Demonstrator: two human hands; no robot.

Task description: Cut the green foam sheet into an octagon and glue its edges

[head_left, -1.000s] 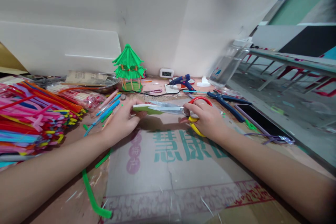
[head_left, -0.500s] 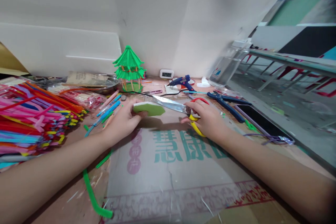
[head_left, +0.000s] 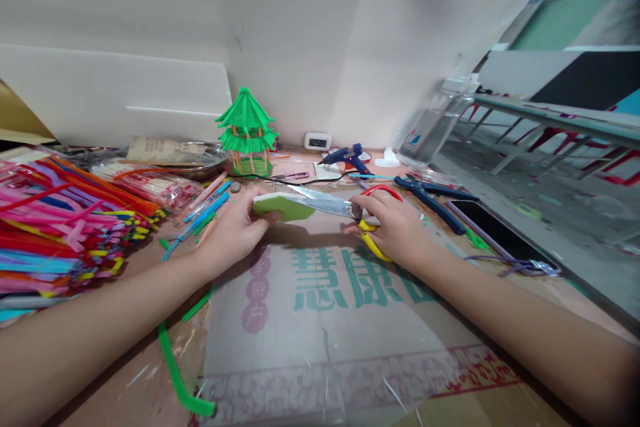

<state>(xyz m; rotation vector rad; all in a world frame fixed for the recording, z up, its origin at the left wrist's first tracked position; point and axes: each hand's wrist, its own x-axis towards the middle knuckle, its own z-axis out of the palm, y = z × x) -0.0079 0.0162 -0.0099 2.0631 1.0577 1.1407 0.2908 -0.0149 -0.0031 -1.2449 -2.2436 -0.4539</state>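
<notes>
Between thumb and fingers, my left hand (head_left: 241, 221) pinches a flat green piece with a white edge (head_left: 285, 207); it looks like foam or thick card. My right hand (head_left: 393, 223) is closed on the handles of a pair of scissors (head_left: 325, 201), one loop red and yellow, the other yellow. The blades point left and lie along the far edge of the green piece, slightly parted. Both hands are held above a printed cardboard sheet (head_left: 280, 360). Behind my left hand stands a small green-roofed pavilion model (head_left: 246, 133).
Bundles of coloured pipe cleaners (head_left: 65, 220) fill the left side. At the back are a small digital clock (head_left: 317, 141), a blue glue gun (head_left: 347, 157) and a clear plastic bottle (head_left: 435, 123). Blue-handled pliers (head_left: 433, 203) and a phone (head_left: 500, 233) lie at right.
The scissor blades have shifted a little, coming closer over the green piece's far edge, and the red handle loop has risen apart from the yellow one. My left hand stays almost in place.
</notes>
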